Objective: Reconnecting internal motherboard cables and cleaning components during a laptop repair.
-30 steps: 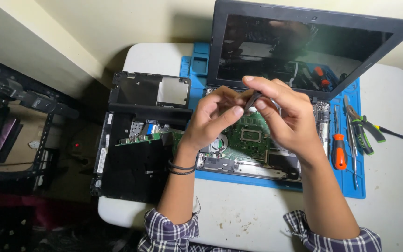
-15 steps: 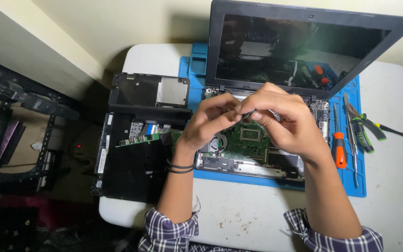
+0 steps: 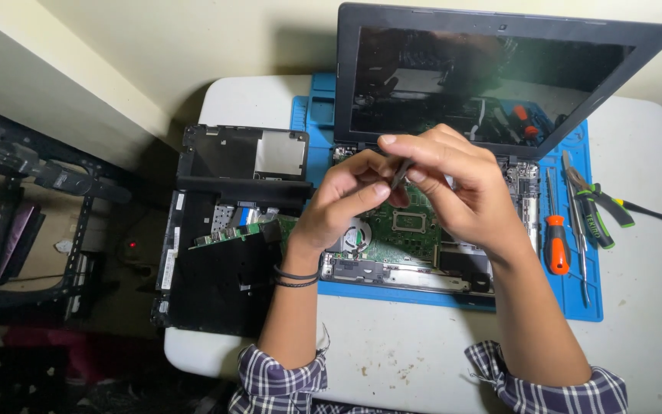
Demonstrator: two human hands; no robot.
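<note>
Both hands are meeting above the opened laptop base (image 3: 411, 245). The left hand (image 3: 346, 199) and the right hand (image 3: 457, 188) are pinching a small dark strip (image 3: 400, 175) between fingertips, each closed on one end of it; what the strip is cannot be told. It is hanging in the air over the green board (image 3: 408, 226), just near of the hinge line.

The hands and forearms are covering much of the board; the fan (image 3: 354, 234) is showing only partly, under the left wrist. Two dark bands (image 3: 296, 276) are sitting on that wrist.

The base is lying on a blue mat (image 3: 576, 284) on a white table (image 3: 392, 360). The screen (image 3: 492, 77) is standing open at the far side, dark and reflecting tools.

To the left, a black cover (image 3: 243, 153) is lying flat, with a black panel (image 3: 220, 284) near of it overhanging the table edge; a small green board (image 3: 227, 236) is resting between them.

To the right, on the mat, an orange-handled screwdriver (image 3: 557, 244), tweezers (image 3: 580, 253) and green-handled pliers (image 3: 595, 207) are lying side by side, well apart from the hands.

A dark rack (image 3: 17, 222) is standing off the table, far left.
</note>
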